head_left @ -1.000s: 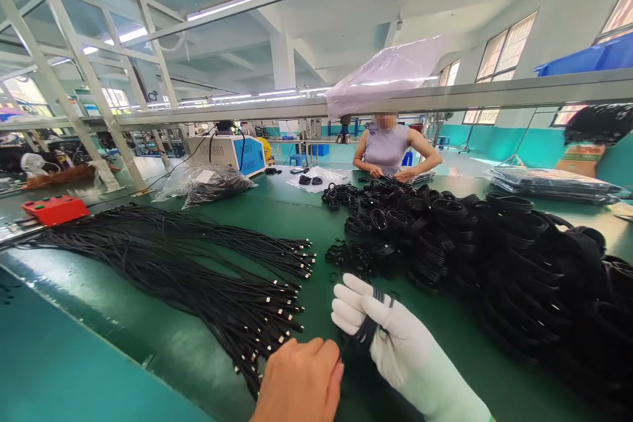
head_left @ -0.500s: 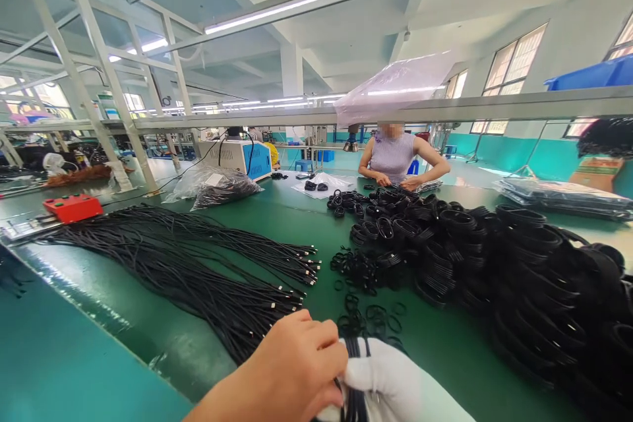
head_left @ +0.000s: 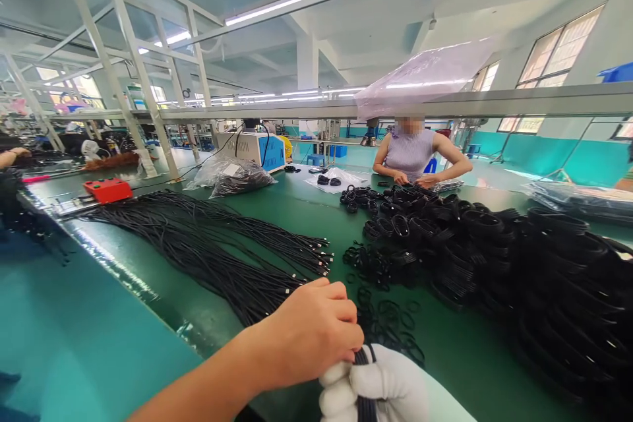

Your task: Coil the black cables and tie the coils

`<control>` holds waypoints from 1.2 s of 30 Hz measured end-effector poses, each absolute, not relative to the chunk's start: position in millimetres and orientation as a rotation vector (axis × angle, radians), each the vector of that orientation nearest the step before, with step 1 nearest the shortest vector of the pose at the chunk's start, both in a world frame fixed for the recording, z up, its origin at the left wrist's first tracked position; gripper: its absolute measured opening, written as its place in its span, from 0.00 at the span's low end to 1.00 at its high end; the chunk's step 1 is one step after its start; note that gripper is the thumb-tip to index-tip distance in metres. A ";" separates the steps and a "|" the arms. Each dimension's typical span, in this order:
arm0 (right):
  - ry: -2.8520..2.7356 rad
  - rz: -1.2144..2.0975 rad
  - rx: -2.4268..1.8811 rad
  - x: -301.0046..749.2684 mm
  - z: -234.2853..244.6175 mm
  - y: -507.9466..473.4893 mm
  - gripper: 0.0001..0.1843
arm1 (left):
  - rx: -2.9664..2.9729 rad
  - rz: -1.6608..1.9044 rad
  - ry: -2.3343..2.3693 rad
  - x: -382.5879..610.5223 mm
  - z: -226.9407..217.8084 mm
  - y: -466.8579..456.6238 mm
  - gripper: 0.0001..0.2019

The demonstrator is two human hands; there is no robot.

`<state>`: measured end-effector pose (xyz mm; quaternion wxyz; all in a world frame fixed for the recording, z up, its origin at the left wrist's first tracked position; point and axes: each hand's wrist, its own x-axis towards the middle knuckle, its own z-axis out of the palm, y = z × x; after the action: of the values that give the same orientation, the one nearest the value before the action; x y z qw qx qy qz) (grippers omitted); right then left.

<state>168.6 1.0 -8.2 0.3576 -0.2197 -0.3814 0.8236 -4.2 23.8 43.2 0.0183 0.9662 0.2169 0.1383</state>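
Note:
My right hand (head_left: 395, 379), in a white glove, is wrapped around a coiled black cable (head_left: 366, 405) at the bottom of the view. My bare left hand (head_left: 314, 330) is closed at the upper end of this coil, touching the gloved fingers. Its fingertips are turned away, so what they pinch is hidden. Just beyond my hands lie loose black rings (head_left: 390, 320), thin like rubber bands. To the left, long black cables (head_left: 188, 237) with pale connector ends are spread on the green table (head_left: 277, 204).
A large heap of coiled black cables (head_left: 534, 277) fills the right side. A red control box (head_left: 107, 190) sits at far left. Behind are a plastic bag (head_left: 232, 178) and a white-and-blue machine (head_left: 257, 145). Across the table a person (head_left: 408, 151) handles black items. A metal rail (head_left: 306, 109) spans overhead.
The view has swung left, so the scene sits further right. My left hand has shifted to the top of the coil, and more of its forearm shows. My right hand still grips the coil.

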 end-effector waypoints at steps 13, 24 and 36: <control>-0.749 1.711 -0.730 235.7 145.8 171.3 0.36 | 1.683 0.584 0.886 -4.0 3.0 7.5 0.10; -0.723 1.689 -0.797 249.1 172.1 206.2 0.31 | 1.909 0.818 0.901 4.6 -13.5 -13.0 0.14; -0.894 1.743 -0.760 244.8 132.1 136.6 0.25 | 2.332 1.149 0.723 16.4 -46.3 -21.4 0.23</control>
<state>244.8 136.6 132.1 0.4970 -0.3140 -0.3692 0.7198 16.4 -21.4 -46.3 0.2201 0.8431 0.2613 0.4153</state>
